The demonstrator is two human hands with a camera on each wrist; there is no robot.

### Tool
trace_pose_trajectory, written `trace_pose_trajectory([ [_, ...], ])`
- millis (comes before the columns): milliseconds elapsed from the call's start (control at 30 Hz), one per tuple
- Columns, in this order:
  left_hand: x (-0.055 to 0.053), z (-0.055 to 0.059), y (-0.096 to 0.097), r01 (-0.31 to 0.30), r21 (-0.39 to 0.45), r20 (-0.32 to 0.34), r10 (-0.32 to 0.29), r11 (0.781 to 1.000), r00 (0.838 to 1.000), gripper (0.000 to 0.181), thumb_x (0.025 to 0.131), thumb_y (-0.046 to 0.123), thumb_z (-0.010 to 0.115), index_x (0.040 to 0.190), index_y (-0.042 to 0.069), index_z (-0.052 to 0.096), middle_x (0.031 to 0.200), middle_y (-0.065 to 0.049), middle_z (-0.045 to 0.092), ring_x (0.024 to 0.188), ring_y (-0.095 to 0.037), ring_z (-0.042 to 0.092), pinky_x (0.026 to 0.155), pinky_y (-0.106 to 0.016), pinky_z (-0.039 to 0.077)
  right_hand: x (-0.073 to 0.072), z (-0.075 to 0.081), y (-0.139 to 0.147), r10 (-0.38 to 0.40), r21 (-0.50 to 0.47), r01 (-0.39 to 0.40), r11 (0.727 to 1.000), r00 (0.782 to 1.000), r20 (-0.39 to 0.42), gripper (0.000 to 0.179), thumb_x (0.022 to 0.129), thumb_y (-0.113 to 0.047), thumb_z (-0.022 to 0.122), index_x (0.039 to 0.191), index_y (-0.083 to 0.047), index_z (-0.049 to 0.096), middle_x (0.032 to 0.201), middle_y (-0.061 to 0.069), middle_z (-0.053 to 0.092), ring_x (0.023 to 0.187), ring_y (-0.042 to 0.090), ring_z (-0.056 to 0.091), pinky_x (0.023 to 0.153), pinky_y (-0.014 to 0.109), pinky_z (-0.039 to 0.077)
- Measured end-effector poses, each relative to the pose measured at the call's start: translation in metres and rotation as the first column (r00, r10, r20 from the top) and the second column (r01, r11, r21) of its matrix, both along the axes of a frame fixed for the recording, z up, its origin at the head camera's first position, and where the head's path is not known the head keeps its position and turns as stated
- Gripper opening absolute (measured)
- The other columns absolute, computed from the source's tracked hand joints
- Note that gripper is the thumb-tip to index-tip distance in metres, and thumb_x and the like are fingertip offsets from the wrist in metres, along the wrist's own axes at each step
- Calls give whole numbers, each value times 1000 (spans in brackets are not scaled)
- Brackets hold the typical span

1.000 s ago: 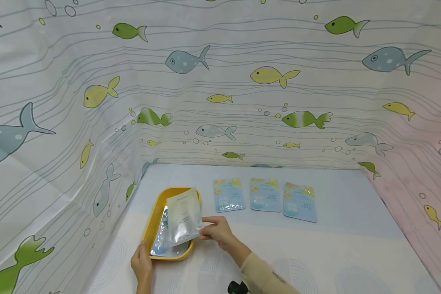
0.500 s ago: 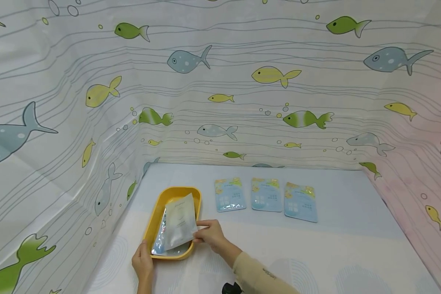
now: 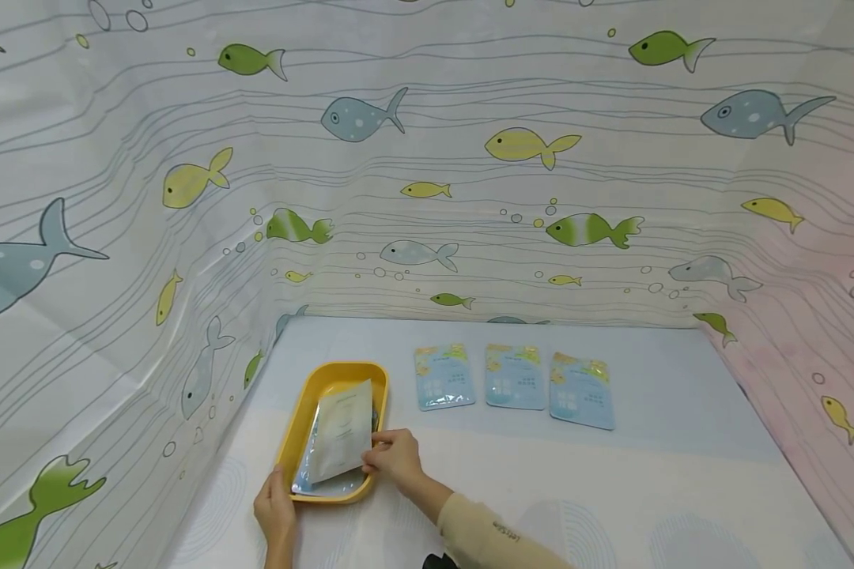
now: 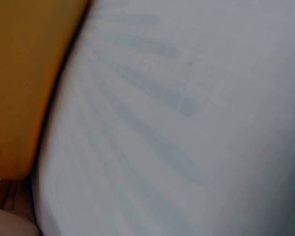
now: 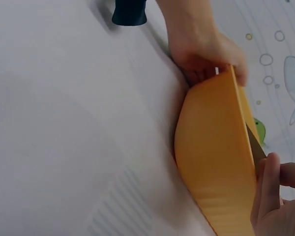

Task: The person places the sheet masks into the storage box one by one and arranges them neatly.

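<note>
A yellow rounded-rectangular plastic tray [image 3: 300,423] is gripped, seemingly for steadiness, by the left hand [image 3: 275,508] while a cream rectangular foil sachet [image 3: 343,435] is pinched by the right hand [image 3: 398,458].

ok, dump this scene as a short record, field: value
left grip: holding near-left corner of yellow tray
right grip: pinching pale sachet by its right edge
sachet position: over tray, overlapping bluish packaging inside
sachet resting or lifted: can't tell
row beyond right grip: three blue packets, flat, apart
backdrop: fish print
</note>
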State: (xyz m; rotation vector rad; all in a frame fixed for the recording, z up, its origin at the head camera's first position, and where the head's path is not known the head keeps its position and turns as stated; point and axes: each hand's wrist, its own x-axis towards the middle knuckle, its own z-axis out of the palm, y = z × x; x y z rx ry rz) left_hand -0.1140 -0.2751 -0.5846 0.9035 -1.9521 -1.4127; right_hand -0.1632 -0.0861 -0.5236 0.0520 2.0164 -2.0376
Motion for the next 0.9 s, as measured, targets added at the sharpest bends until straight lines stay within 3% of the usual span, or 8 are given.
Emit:
trace_pose_trajectory([
  [100, 0, 0, -1, 2, 3, -7, -2, 1000, 1000, 43, 96, 23, 46, 87, -16, 61, 81, -2, 64, 73, 8, 43, 71, -13, 34, 1, 1, -1, 30, 63, -26, 998, 997, -71, 34, 73, 10, 72, 105, 15, 62, 64, 11, 67, 54, 20, 66, 56, 25, 54],
  [200, 0, 0, 0, 10, 7, -13, -10, 1000, 1000, 42, 96, 23, 45, 95, -15, 63, 95, -12, 68, 78, 14, 44, 75, -11, 35, 2, 2, 0, 67, 104, -53, 993, 988, -139, 29, 72, 10, 72, 99, 16, 64, 64, 13, 68, 52, 20, 65, 54, 25, 53],
  [300, 1, 1, 1, 10, 6, -12, -10, 1000, 1000, 41, 96, 23, 45, 101, -14, 63, 112, -26, 60, 81, 19, 43, 77, -9, 34, 2, 3, 0, 108, 151, -80, 985, 976, -187, 24, 71, 9, 73, 93, 16, 66, 61, 11, 67, 49, 17, 64, 51, 23, 52],
  [400, 1, 2, 1, 7, 2, -9, -7, 1000, 1000, 41, 95, 23, 45, 100, -13, 64, 110, -27, 60, 79, 19, 42, 76, -10, 34, 2, 2, 0, 146, 206, -98, 974, 962, -233, 16, 71, 8, 74, 85, 13, 68, 57, 8, 66, 45, 13, 61, 47, 20, 50],
  [533, 1, 2, 0, 6, -2, -11, -6, 1000, 1000, 42, 95, 23, 47, 87, -15, 62, 87, -8, 67, 73, 12, 42, 71, -13, 34, 1, 2, -1, 175, 256, -106, 961, 948, -265, 9, 70, 6, 75, 77, 9, 69, 54, 6, 64, 43, 8, 59, 44, 18, 47],
  [667, 1, 0, -1, 2, 4, -21, -2, 1000, 1000, 44, 95, 24, 47, 71, -13, 55, 63, 19, 52, 67, 1, 40, 66, -15, 32, 2, 2, -1, 191, 270, -117, 956, 945, -265, 12, 70, 5, 76, 78, 10, 70, 54, 5, 64, 43, 7, 58, 44, 17, 46],
  [767, 0, -1, 0, -4, 16, -31, 4, 1000, 1000, 43, 95, 24, 48, 74, -13, 57, 63, 30, 47, 68, 3, 41, 67, -13, 31, 2, 3, 0, 196, 268, -124, 955, 945, -262, 13, 70, 5, 77, 79, 11, 70, 54, 6, 64, 44, 9, 59, 44, 18, 47],
  [900, 2, 0, -1, -3, 18, -42, 4, 1000, 999, 41, 94, 24, 49, 81, -13, 61, 68, 33, 49, 70, 5, 41, 69, -11, 32, 3, 3, 0, 196, 270, -126, 955, 947, -253, 14, 69, 5, 77, 79, 11, 70, 54, 6, 65, 44, 9, 60, 44, 18, 47],
])
